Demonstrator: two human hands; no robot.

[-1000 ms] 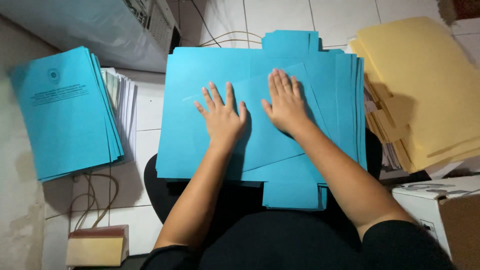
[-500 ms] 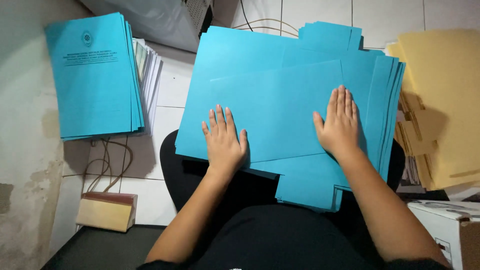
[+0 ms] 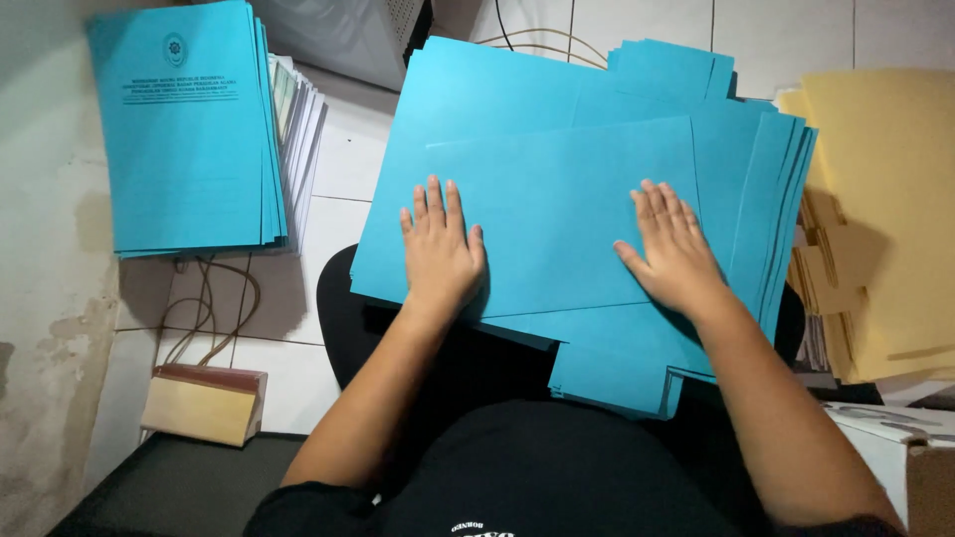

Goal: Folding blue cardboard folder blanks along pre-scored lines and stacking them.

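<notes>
Hands press flat on a blue paper folder (image 3: 557, 224) atop a stack of blue folders (image 3: 756, 179) on the person's lap: left hand (image 3: 440, 251) and right hand (image 3: 674, 251), fingers spread. Printed blue covers (image 3: 184, 129) lie left, what look like yellow folders (image 3: 885, 199) right.
</notes>
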